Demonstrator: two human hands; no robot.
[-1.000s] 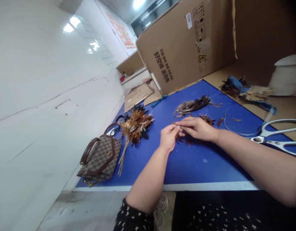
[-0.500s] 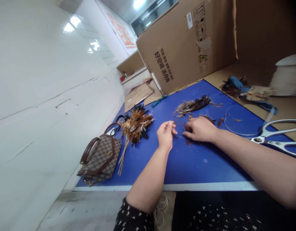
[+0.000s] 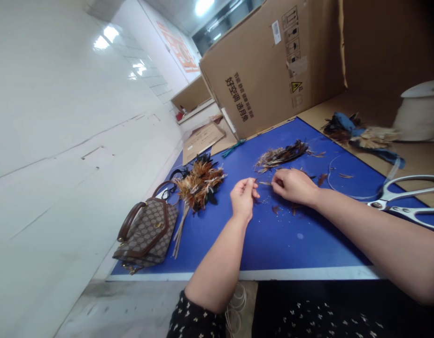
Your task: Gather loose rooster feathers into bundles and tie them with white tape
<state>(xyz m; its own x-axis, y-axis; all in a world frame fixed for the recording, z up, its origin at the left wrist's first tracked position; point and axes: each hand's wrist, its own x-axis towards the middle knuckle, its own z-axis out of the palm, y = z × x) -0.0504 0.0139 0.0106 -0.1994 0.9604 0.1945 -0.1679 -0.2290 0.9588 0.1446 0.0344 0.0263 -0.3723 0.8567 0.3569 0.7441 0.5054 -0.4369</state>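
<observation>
As the right hand [image 3: 292, 187] pinches a feather [image 3: 265, 183] near the pile [image 3: 283, 154], the left hand [image 3: 243, 195] a dark wisp [image 3: 256, 179], gathering seemingly calls next for alignment.

Glossy pale wall [image 3: 44, 117] fills left of frame, dark line marks across it, glare [image 3: 110, 33] near its top. Ceiling light [image 3: 204, 6] on at top centre, dark window-like panel [image 3: 226, 29] beside it. Blue-topped table [image 3: 301, 246] at centre, pale front edge; greyish floor [image 3: 111, 312] lower left.
</observation>
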